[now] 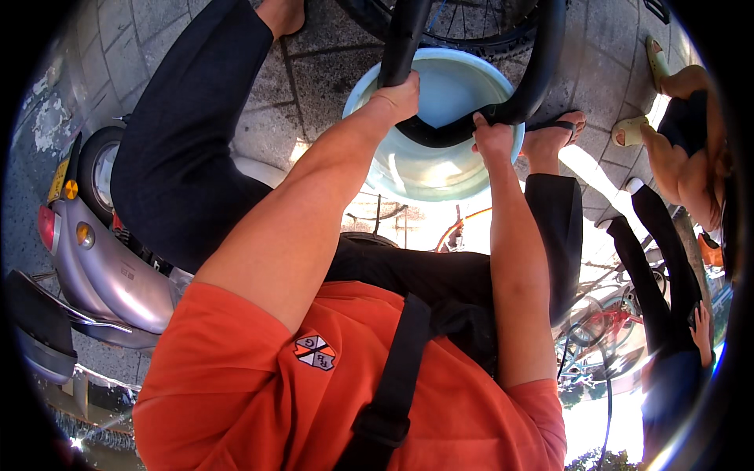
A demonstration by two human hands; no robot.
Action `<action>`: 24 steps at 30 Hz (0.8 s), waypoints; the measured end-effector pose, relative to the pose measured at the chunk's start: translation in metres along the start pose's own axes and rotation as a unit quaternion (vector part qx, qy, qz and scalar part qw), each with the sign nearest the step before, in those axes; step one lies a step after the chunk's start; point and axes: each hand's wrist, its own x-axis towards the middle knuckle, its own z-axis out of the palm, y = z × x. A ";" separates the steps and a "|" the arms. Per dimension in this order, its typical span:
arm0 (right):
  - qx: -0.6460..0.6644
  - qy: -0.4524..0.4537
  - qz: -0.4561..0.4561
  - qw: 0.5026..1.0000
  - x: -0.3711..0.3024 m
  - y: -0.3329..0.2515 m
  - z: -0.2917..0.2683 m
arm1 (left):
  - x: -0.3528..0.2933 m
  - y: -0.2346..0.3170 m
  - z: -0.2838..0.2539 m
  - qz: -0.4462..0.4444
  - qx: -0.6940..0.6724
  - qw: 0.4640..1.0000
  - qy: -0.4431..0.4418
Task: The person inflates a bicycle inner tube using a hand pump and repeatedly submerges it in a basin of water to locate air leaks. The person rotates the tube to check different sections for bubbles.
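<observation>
A thick black inner tube (542, 55), puffed with air, loops down into a light blue plastic basin (463, 74) on the paving before me. My left hand (402, 96) is wrapped round the tube at the basin's left side. At the right side my right hand (492, 137) grips the tube, its thumb laid along the top. Between the two hands the tube bends low inside the basin, over what looks like shallow water. The far part of the loop runs out past the top of the view.
Just beyond the basin lies a bicycle wheel (471, 27) with its tyre. A silver-purple scooter (118, 259) stands at the left. My sandalled foot (554, 137) is close to the basin's right. Other people (667, 330) are at the right, near a red bicycle (620, 318).
</observation>
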 end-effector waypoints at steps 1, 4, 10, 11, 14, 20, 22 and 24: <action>-0.002 0.000 -0.004 1.000 0.001 0.001 0.000 | 0.000 0.000 0.000 0.001 0.003 1.000 -0.002; -0.019 -0.004 0.002 1.000 -0.001 -0.003 -0.002 | 0.001 0.001 0.001 0.006 0.008 1.000 -0.004; -0.020 -0.004 0.008 1.000 0.001 0.000 -0.002 | 0.003 -0.001 -0.001 0.024 0.020 0.999 -0.010; -0.022 -0.004 0.012 1.000 0.001 0.000 -0.002 | 0.003 -0.001 -0.002 0.024 0.019 0.999 -0.013; -0.025 -0.007 -0.002 1.000 0.003 0.002 -0.001 | 0.003 0.001 0.002 0.014 0.023 1.000 -0.015; -0.050 -0.025 0.011 0.998 -0.001 -0.001 -0.006 | 0.000 -0.004 -0.001 0.003 -0.018 1.000 -0.008; -0.072 -0.037 0.008 0.997 -0.002 -0.003 -0.009 | -0.001 -0.005 -0.005 -0.005 -0.027 1.000 -0.007; -0.091 -0.046 -0.007 0.995 -0.008 -0.012 -0.015 | -0.006 -0.006 -0.005 -0.012 -0.031 0.999 -0.007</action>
